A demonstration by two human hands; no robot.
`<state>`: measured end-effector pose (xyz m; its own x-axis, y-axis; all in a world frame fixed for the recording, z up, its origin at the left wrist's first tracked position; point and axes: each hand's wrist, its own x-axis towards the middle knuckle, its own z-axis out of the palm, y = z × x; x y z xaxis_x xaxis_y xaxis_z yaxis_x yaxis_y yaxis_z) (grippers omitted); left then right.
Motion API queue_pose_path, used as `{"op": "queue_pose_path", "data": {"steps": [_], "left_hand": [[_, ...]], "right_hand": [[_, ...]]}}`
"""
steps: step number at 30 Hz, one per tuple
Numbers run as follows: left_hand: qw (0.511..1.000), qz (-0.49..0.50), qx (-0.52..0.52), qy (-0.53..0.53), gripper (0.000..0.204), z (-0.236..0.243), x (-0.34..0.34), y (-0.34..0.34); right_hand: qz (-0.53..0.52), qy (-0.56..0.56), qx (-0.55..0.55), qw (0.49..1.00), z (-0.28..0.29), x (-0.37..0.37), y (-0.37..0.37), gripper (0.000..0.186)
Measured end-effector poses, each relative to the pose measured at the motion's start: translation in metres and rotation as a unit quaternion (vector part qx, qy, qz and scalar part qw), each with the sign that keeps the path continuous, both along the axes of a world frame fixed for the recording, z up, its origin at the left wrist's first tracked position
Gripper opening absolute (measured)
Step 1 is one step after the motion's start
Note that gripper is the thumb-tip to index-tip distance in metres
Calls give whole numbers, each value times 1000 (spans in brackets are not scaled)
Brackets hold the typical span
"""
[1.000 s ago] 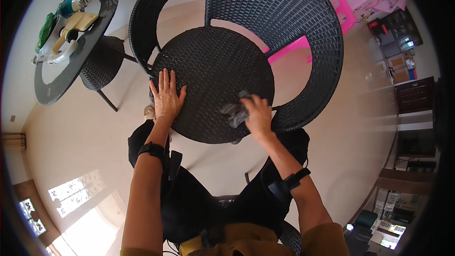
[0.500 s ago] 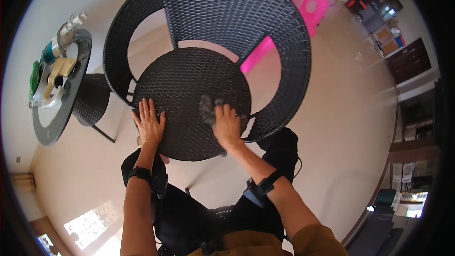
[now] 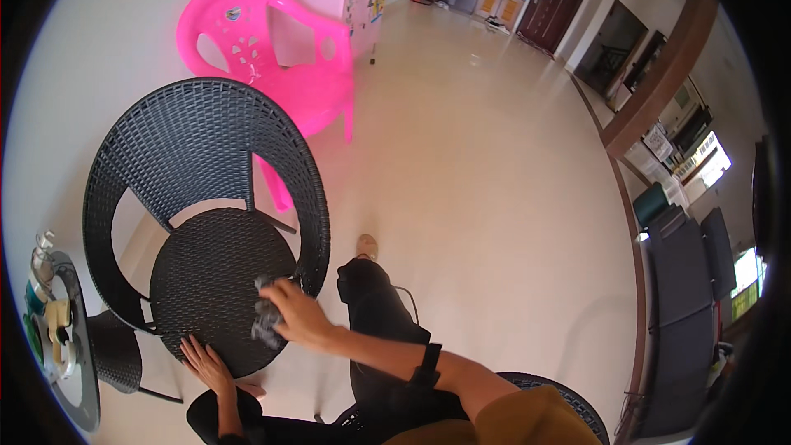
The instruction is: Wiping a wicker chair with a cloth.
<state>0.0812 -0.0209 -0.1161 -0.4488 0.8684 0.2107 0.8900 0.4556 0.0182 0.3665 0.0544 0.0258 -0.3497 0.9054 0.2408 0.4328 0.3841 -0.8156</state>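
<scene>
A black woven armchair (image 3: 198, 128) with a curved back faces me. My left hand (image 3: 208, 365) lies flat on the near left edge of its round seat (image 3: 214, 268), fingers stretched out. Bunched in my right hand (image 3: 298, 313) is a grey cloth (image 3: 265, 325), pressed against the right side of the seat. My right hand's fingers are closed round the cloth and partly hidden by it.
Behind the armchair stands a pink plastic chair (image 3: 301, 95). On the left, a glass-topped round table (image 3: 85, 363) holds bottles and other items, beside another woven seat (image 3: 115, 350). A dark sofa (image 3: 680, 297) is at the right. My foot (image 3: 367, 245) rests on the tiled floor.
My view has swung to the right and up, bringing the whole pink chair into sight. My right hand and cloth have shifted toward the seat's right edge. The left hand stays on the seat.
</scene>
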Motion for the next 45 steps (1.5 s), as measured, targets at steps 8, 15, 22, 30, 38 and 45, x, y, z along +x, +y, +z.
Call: {"op": "queue_pose_path", "data": {"steps": [8, 15, 22, 30, 38, 45], "left_hand": [[892, 119, 234, -369, 91, -50, 57, -45], [884, 114, 252, -378, 82, -85, 39, -44], [825, 124, 280, -475, 118, -78, 45, -39], [803, 107, 339, -479, 82, -46, 44, -41], [781, 73, 357, -507, 64, -8, 18, -19], [813, 15, 269, -516, 66, -6, -69, 33]], "right_hand": [[-267, -122, 299, 908, 91, 75, 124, 42], [-94, 104, -6, 990, 56, 110, 182, 45], [-132, 48, -61, 988, 44, 114, 180, 56], [-171, 30, -83, 981, 55, 98, 140, 56], [-236, 66, -63, 968, 38, 106, 66, 53], [-243, 47, -55, 967, 46, 87, -12, 49]]}}
